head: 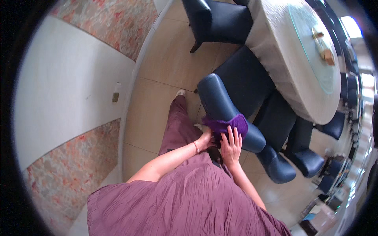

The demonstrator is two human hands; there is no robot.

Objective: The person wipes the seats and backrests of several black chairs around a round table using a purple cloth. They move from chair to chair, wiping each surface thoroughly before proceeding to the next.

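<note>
A purple cloth (237, 124) is draped over the top of a dark blue leather-look chair's backrest (217, 94). My right hand (231, 149) lies on the cloth with its fingers extended and slightly apart, pressing it against the rear of the backrest. Beside it, my left hand (206, 141) is at the cloth's lower left side, behind the same backrest. Its fingers are mostly hidden, so its grip is unclear. The chair's black seat (245, 78) faces a round table with a pale tablecloth (274, 56).
More dark chairs (276, 165) stand close on the right, and another chair (227, 22) is farther up. A glass turntable (313, 59) on the table bears a small brown box (328, 57). Along the left runs a wall (68, 67) with a socket (115, 97). The floor is beige tile (159, 66).
</note>
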